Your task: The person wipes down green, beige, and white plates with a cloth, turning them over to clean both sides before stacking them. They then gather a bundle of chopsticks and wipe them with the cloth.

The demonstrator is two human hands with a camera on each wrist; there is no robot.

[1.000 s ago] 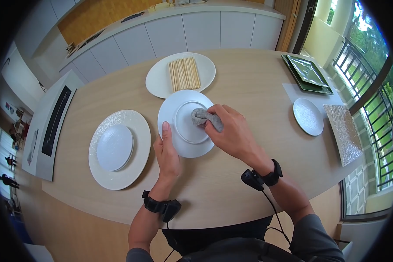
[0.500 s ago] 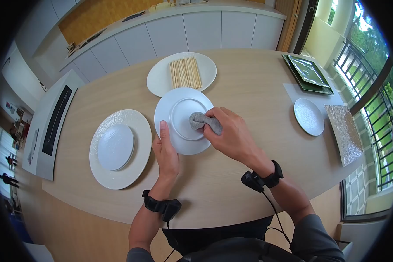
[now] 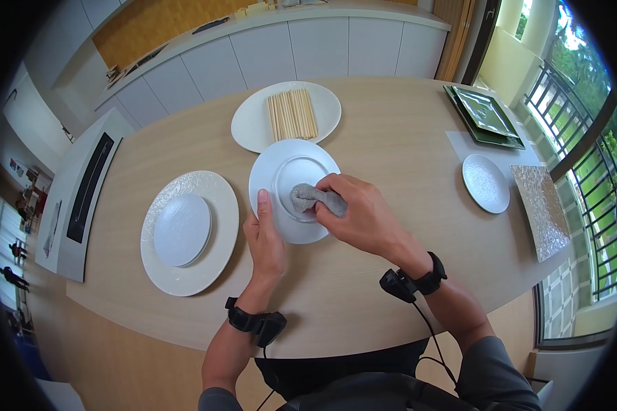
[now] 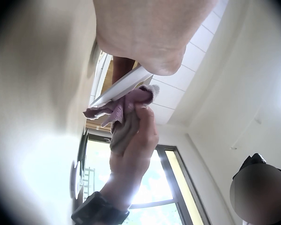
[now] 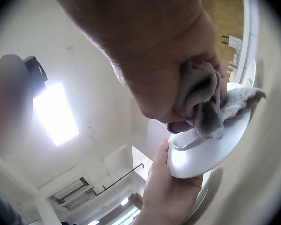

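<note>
A round white plate [image 3: 264,168] is held tilted above the table, its ringed underside facing up. My left hand [image 3: 266,243] grips its lower left edge, thumb on the underside and the other fingers beneath, hidden in the head view. In my right hand [image 3: 363,212] a bunched grey cloth [image 3: 303,197] is pinched and pressed on the plate within the raised ring. The right wrist view shows the cloth [image 5: 201,101] hanging in folds over the plate [image 5: 203,157]. Seen from the left wrist, the cloth [image 4: 126,105] lies along the plate's edge.
Left on the table [image 3: 391,151], small white plates [image 3: 182,229] are stacked on a large cream plate [image 3: 159,274]. Behind, an oval plate [image 3: 250,123] carries wooden chopsticks [image 3: 293,115]. Green square plates [image 3: 487,113], a small white plate [image 3: 485,183] and a rectangular shiny plate [image 3: 540,212] stand right.
The cloth in my right hand has moved left and down across the plate's underside. The held plate shifted slightly left, then back right, with my left hand still gripping it.
</note>
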